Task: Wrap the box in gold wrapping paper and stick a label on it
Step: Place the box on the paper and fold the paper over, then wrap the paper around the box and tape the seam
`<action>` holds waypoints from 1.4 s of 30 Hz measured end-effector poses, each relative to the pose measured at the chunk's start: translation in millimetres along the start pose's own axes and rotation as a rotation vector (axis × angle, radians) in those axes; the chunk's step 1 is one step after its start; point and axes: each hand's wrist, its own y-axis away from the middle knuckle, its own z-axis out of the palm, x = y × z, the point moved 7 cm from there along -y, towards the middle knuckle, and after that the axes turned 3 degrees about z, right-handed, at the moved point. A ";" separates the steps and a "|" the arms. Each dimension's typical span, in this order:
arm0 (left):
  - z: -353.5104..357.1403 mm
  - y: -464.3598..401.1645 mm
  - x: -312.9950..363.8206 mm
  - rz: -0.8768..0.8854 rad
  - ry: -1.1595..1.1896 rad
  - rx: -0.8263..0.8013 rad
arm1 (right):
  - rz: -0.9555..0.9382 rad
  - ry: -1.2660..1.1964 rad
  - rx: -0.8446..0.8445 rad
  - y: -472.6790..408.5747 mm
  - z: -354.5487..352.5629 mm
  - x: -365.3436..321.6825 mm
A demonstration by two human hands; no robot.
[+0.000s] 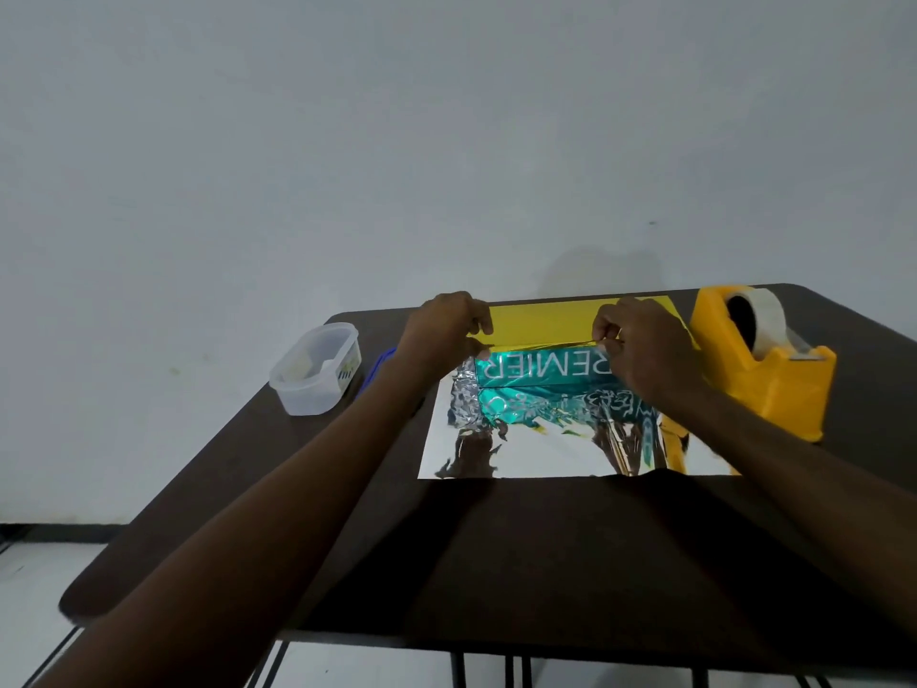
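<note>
We see both hands curled: the left hand (449, 322) and right hand (637, 340) each pinch the far edge of the glossy gold wrapping paper (541, 320), folded over the teal box (541, 372), which lies on the mirror-like sheet on the dark tabletop (521, 553).

Both hands, left hand (449, 322) and right hand (640, 340), pinch the far edge of shiny gold wrapping paper (541, 317) over a teal cardboard box (541, 369) on the dark brown desk (496, 538).
</note>
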 end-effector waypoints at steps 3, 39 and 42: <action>-1.0 -9.2 29.3 0.024 0.112 0.041 | 0.016 0.020 -0.005 0.6 1.9 -1.3; 30.4 -16.6 79.8 0.045 0.048 0.153 | 0.896 -0.050 -0.270 34.4 -142.8 88.1; 30.3 -16.7 81.6 0.043 0.056 0.158 | 1.025 -0.088 -0.330 41.0 -137.5 90.5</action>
